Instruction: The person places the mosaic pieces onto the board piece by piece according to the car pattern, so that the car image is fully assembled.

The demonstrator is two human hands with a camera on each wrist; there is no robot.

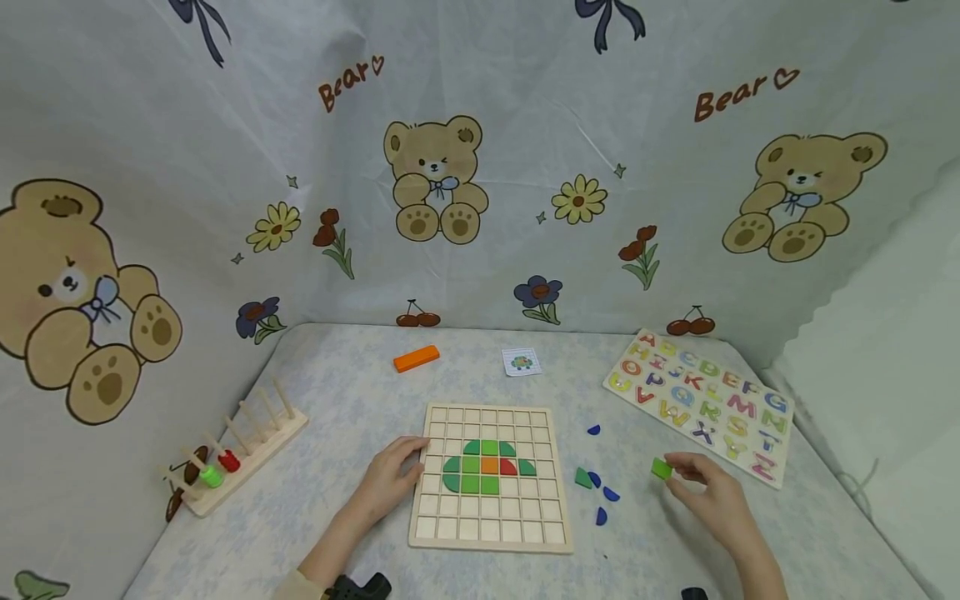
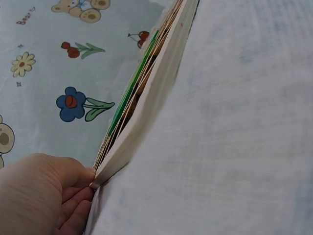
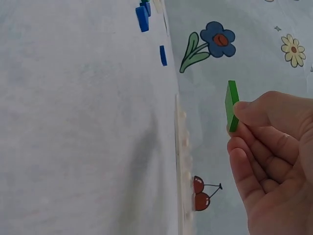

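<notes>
My right hand (image 1: pixel 711 500) pinches a bright green square tile (image 1: pixel 662 468) between thumb and fingers, above the table to the right of the board. In the right wrist view the tile (image 3: pixel 232 105) stands nearly edge-on. My left hand (image 1: pixel 387 482) grips the left edge of a wooden grid board (image 1: pixel 447 530), the thumb at its rim in the left wrist view. Green, orange and red tiles fill a rounded patch of the board's middle squares. Between board and right hand lie a dark green piece (image 1: pixel 582 477) and several blue half-round pieces (image 1: pixel 611 494).
Behind the board are an orange block (image 1: pixel 416 358) and a small picture card (image 1: pixel 521 362). An alphabet puzzle board (image 1: pixel 701 404) lies at the back right. At the left stands a wooden peg rack (image 1: pixel 251 457) with green and red beads. A bear-printed cloth hangs behind.
</notes>
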